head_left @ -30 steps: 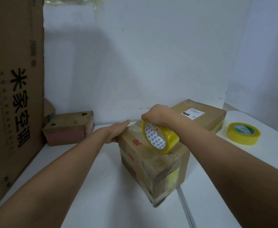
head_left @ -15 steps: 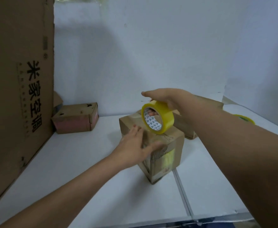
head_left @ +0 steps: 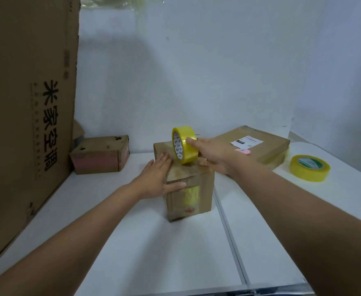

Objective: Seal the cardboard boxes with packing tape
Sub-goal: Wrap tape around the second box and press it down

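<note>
From the head view, we have the small cardboard box [head_left: 188, 189] standing on the white table [head_left: 154, 253], roughly in the middle, with its top flaps down and strips of tape already showing on the near face. Our left hand [head_left: 160, 180] lies flat against the box's left upper edge, fingers straight and spread, thumb laid along the front edge; it steadies the box and holds nothing. Our right hand [head_left: 213, 155] grips the yellow tape roll [head_left: 184, 144], fingers wrapped over its outer band, the roll standing on edge on top of the box. We cannot tell whether a free tape end is already stuck down. To do this stretch well, we judge that we should keep the left palm pressing so the box does not skid or twist, draw the roll in a straight line along the seam, and keep the tape taut and low so it lies without wrinkles. Behind sit a flat labelled box [head_left: 258, 146] and a second tape roll [head_left: 309, 167] to the right, with a worn small box [head_left: 100, 154] to the left.
</note>
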### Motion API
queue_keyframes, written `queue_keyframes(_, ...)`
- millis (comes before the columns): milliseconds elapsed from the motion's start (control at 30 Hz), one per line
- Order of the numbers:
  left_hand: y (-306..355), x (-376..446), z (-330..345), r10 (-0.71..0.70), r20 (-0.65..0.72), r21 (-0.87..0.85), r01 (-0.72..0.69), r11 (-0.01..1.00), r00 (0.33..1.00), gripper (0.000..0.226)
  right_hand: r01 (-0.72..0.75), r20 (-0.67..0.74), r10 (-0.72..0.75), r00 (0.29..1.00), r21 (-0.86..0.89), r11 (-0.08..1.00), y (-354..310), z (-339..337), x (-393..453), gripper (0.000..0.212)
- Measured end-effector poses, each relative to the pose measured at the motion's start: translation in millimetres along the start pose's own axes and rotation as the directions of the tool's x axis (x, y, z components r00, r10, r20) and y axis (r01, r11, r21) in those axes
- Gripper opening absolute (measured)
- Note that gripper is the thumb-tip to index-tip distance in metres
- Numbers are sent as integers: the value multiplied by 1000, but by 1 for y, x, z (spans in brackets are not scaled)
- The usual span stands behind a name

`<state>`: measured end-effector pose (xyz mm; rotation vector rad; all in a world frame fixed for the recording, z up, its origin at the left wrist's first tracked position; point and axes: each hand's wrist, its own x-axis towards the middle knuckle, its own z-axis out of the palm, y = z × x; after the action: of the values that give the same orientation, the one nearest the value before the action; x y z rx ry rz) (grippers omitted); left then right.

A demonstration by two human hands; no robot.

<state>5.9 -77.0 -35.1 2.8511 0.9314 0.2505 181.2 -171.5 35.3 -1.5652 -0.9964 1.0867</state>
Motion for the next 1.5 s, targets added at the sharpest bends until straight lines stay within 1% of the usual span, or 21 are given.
queue_keyframes(67,-4,6,4,14,-44,-53,-17,998,999,114,30,-34,-31,999,-31,999,0,4,7,34)
queue_keyframes(133,-8,12,9,24,-86,-91,-32,995,996,116,45,-71,-53,996,-106,993,1,6,13,55)
queue_keyframes(200,-14,19,15,27,-125,-96,-39,995,992,117,63,-87,-76,993,-143,988,5,6,16,66)
queue_keyframes(300,-18,24,19,33,-156,-83,-47,995,987,118,105,-112,-119,987,-123,987,10,7,17,62)
queue_keyframes(400,-18,26,21,44,-198,-69,-59,996,979,112,143,-140,-165,976,-155,978,10,10,16,54)
queue_keyframes(500,-16,24,20,62,-216,-58,-76,995,974,109,163,-171,-195,966,-185,969,8,15,11,51)
queue_keyframes(567,-16,24,19,67,-225,-55,-82,995,972,107,170,-202,-210,957,-197,966,6,16,5,54)
queue_keyframes(633,-15,25,18,62,-217,-51,-74,996,974,102,172,-254,-218,942,-192,966,5,16,-4,62)
queue_keyframes(700,-14,26,17,38,-191,-48,-48,998,981,101,156,-305,-209,929,-188,970,5,14,-15,69)
queue_keyframes(800,-14,26,19,15,-186,-44,-24,999,982,101,129,-343,-184,921,-177,976,12,13,-32,66)
queue_keyframes(867,-14,26,19,-3,-168,-36,-4,999,986,101,115,-350,-173,921,-179,977,23,15,-43,60)
queue_keyframes(933,-14,28,17,-22,-151,-39,16,999,988,104,81,-363,-143,921,-179,980,40,16,-52,47)
queue_keyframes(1000,-13,30,16,-29,-155,-45,23,999,987,104,48,-371,-95,924,-133,990,54,18,-59,42)
queue_keyframes(1133,-13,29,15,-37,-149,-33,32,999,988,102,55,-363,-75,929,-66,996,61,26,-63,43)
queue_keyframes(1233,-14,30,16,-41,-142,-34,36,999,989,105,62,-380,-91,920,-88,994,62,32,-64,44)
queue_keyframes(1367,-17,33,18,-38,-138,-33,34,999,990,109,17,-409,-71,910,-133,991,73,32,-63,43)
queue_keyframes(1500,-20,34,20,-27,-132,-26,24,999,991,110,-7,-415,-44,909,-121,993,87,38,-62,43)
